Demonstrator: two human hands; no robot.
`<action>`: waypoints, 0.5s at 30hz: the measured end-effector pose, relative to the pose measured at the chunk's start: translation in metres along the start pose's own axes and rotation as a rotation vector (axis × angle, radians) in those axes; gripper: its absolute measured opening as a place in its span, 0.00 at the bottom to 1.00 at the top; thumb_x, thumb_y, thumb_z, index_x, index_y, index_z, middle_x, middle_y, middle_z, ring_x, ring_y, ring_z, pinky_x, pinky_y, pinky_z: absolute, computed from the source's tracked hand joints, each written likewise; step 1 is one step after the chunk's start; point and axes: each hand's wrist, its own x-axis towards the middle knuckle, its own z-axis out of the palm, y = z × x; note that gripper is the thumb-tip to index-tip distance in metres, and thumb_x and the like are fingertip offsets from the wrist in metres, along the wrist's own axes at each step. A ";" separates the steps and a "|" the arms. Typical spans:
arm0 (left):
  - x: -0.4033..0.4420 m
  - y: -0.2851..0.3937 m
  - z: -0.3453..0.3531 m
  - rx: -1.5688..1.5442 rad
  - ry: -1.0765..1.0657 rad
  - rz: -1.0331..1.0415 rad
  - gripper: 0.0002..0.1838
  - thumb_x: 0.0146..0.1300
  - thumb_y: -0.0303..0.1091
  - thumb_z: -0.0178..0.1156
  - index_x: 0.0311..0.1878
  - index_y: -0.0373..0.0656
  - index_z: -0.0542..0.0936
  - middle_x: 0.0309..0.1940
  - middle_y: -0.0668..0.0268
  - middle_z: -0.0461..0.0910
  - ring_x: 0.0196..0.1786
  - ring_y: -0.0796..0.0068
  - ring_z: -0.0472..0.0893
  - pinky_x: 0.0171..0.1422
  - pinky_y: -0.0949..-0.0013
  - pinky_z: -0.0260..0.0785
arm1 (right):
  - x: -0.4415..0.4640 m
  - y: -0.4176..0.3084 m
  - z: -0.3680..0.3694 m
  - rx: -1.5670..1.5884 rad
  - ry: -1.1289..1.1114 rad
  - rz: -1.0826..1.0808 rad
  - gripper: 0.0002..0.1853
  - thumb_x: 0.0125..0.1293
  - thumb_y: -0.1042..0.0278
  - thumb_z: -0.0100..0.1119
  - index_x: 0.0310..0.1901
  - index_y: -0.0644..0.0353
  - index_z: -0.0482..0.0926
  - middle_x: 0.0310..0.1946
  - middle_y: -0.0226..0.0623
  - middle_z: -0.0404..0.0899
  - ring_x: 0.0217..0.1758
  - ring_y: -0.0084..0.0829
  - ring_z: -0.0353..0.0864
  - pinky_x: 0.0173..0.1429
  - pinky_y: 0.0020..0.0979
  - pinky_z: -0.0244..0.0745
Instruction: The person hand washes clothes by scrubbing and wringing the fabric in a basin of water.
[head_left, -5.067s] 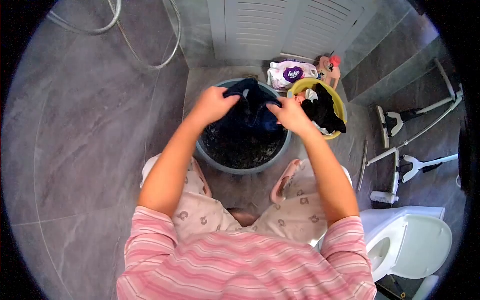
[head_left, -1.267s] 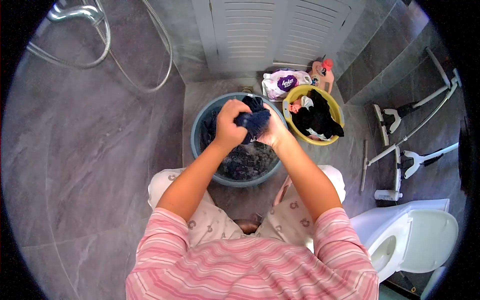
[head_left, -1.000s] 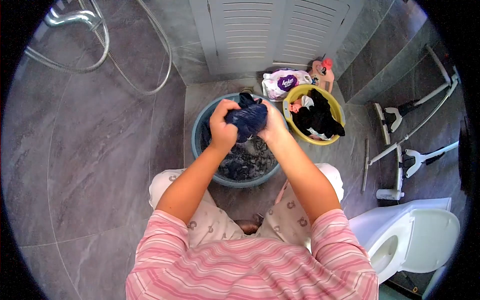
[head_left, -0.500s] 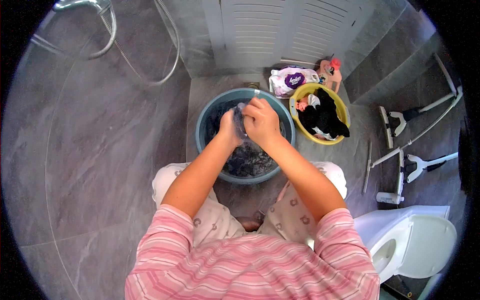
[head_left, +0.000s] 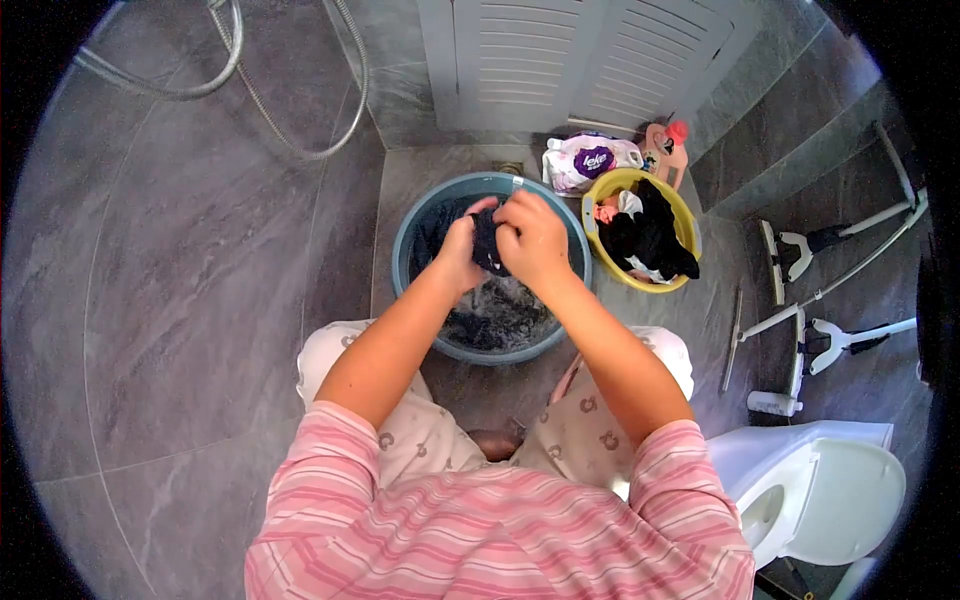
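Observation:
Over a round blue basin, a dark piece of cloth is bunched between my two hands. My left hand grips it from the left side, thumb and fingers around it. Curled fingers of my right hand press on its right side. The cloth's exact kind cannot be made out. Below the hands, the basin holds dark wet fabric in water with some foam.
Right of the basin stands a yellow tub with black and light clothes. Behind it are a white-and-purple pack and a pink bottle. Mops and a toilet are at right; a shower hose hangs upper left.
The dark cloth, blurred and stretched between my hands before, is now more compact. My left fingers have opened out somewhat around it, and the right hand has shifted slightly. The view has tilted a little.

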 end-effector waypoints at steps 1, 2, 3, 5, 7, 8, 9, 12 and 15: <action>0.002 0.001 0.001 -0.027 -0.095 0.127 0.25 0.58 0.31 0.41 0.61 0.47 0.66 0.49 0.63 0.75 0.49 0.67 0.76 0.53 0.59 0.69 | 0.004 0.005 -0.002 0.078 0.058 0.062 0.04 0.45 0.77 0.51 0.24 0.59 0.76 0.25 0.38 0.72 0.31 0.42 0.74 0.34 0.36 0.72; 0.004 0.002 0.000 0.008 -0.203 0.179 0.22 0.63 0.41 0.40 0.61 0.52 0.68 0.52 0.65 0.74 0.54 0.67 0.75 0.57 0.58 0.68 | 0.007 0.013 -0.003 0.230 0.091 0.169 0.06 0.46 0.78 0.49 0.26 0.62 0.77 0.26 0.42 0.73 0.31 0.44 0.74 0.36 0.35 0.71; 0.000 0.005 0.004 0.011 -0.204 0.180 0.22 0.63 0.41 0.40 0.61 0.52 0.68 0.52 0.65 0.74 0.54 0.67 0.75 0.57 0.58 0.68 | 0.013 0.021 -0.006 0.297 0.151 0.181 0.08 0.49 0.78 0.48 0.29 0.64 0.78 0.22 0.39 0.73 0.25 0.35 0.73 0.33 0.30 0.68; -0.008 0.010 0.013 -0.065 -0.406 0.172 0.28 0.57 0.31 0.44 0.64 0.51 0.63 0.55 0.66 0.72 0.58 0.69 0.71 0.62 0.61 0.63 | 0.012 0.030 -0.010 0.534 0.194 0.619 0.08 0.52 0.78 0.48 0.30 0.65 0.78 0.19 0.30 0.72 0.23 0.22 0.69 0.29 0.24 0.65; -0.017 0.010 0.018 -0.065 -0.465 0.142 0.29 0.57 0.31 0.46 0.65 0.51 0.62 0.58 0.65 0.69 0.59 0.68 0.70 0.63 0.59 0.62 | 0.016 0.026 -0.022 0.801 0.285 0.871 0.08 0.56 0.77 0.49 0.32 0.65 0.79 0.20 0.23 0.71 0.23 0.15 0.66 0.27 0.19 0.61; -0.021 0.010 0.021 -0.037 -0.530 0.166 0.30 0.56 0.29 0.48 0.65 0.50 0.61 0.59 0.64 0.67 0.59 0.66 0.70 0.63 0.57 0.62 | 0.014 0.034 -0.021 0.906 0.325 0.904 0.08 0.57 0.76 0.48 0.33 0.64 0.78 0.21 0.25 0.72 0.23 0.16 0.68 0.27 0.21 0.63; -0.023 0.009 0.022 -0.009 -0.595 0.190 0.31 0.55 0.28 0.49 0.66 0.50 0.60 0.60 0.64 0.66 0.60 0.65 0.70 0.63 0.55 0.62 | 0.016 0.032 -0.024 1.012 0.363 0.933 0.08 0.58 0.75 0.47 0.34 0.63 0.78 0.21 0.26 0.72 0.22 0.18 0.69 0.28 0.22 0.64; -0.022 0.015 0.025 0.128 -0.630 0.209 0.33 0.55 0.28 0.54 0.66 0.50 0.58 0.61 0.63 0.63 0.58 0.64 0.71 0.61 0.54 0.64 | 0.020 0.023 -0.036 1.192 0.390 1.009 0.08 0.60 0.75 0.44 0.34 0.62 0.76 0.23 0.29 0.74 0.23 0.22 0.73 0.29 0.24 0.68; -0.032 0.017 0.036 0.297 -0.489 0.243 0.41 0.50 0.37 0.65 0.67 0.51 0.56 0.59 0.62 0.66 0.59 0.63 0.70 0.59 0.57 0.67 | 0.020 0.025 -0.039 1.191 0.395 1.023 0.09 0.60 0.74 0.42 0.34 0.61 0.76 0.25 0.32 0.76 0.25 0.25 0.75 0.31 0.26 0.70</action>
